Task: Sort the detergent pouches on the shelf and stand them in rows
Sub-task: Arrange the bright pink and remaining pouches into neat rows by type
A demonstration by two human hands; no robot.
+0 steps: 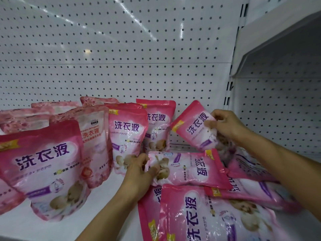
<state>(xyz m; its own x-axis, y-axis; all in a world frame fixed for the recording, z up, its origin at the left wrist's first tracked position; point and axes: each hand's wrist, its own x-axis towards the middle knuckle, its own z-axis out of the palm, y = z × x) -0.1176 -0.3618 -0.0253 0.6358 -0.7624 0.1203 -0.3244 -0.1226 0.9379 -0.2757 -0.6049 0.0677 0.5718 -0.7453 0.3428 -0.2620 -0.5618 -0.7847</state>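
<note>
A person's 2 bare hands work among pink detergent pouches on a white store shelf (121, 185) backed by white pegboard (121, 49). The right hand (227, 125) holds a tilted pouch (194, 126) lifted clear of the shelf near the back, fingers curled over its right edge, the pouch's top corner pointing up and left. The left hand (139, 171) grips the bottom end of a flat-lying pouch (189, 168), fingers bunched into its printed end; that pouch lies on its side across the heap, its purple lettering running sideways.

To the left, several pouches stand upright: a large front pouch (45, 164) nearest the camera, a paler rose-patterned pouch (92, 140) just behind it, then 2 more pink pouches (127, 134) and (157, 124) standing near the pegboard. Further rose-patterned pouches (26, 117) sit at the far left rear.

At lower right, a loose heap of pouches (208, 214) lies flat and overlapping, under and beside the one the left hand grips. An upper shelf's edge (278, 32) juts in at top right.
</note>
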